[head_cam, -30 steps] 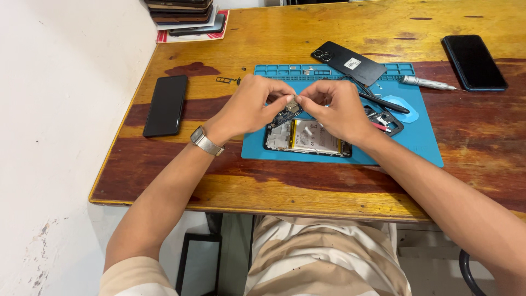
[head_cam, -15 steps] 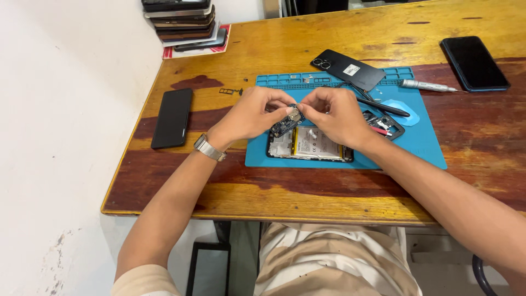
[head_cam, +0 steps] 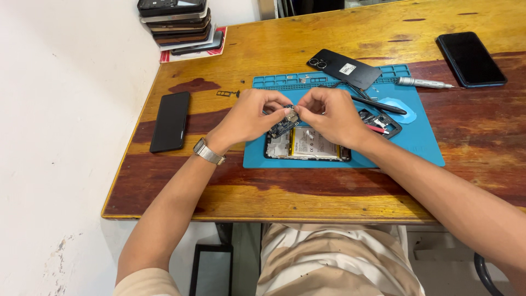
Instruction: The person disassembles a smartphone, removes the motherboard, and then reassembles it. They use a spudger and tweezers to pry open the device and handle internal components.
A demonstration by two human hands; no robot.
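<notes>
Low in the frame, the opened smartphone (head_cam: 307, 145) lies face down on the blue repair mat (head_cam: 416, 142), battery showing. Just above it, the left hand (head_cam: 249, 118) and right hand (head_cam: 331, 115) pinch a small circuit board (head_cam: 284, 123) between their fingertips. Farther up lie a black back cover (head_cam: 345, 68), a screwdriver (head_cam: 424, 83) and stacked phones (head_cam: 178, 22) at upper left
</notes>
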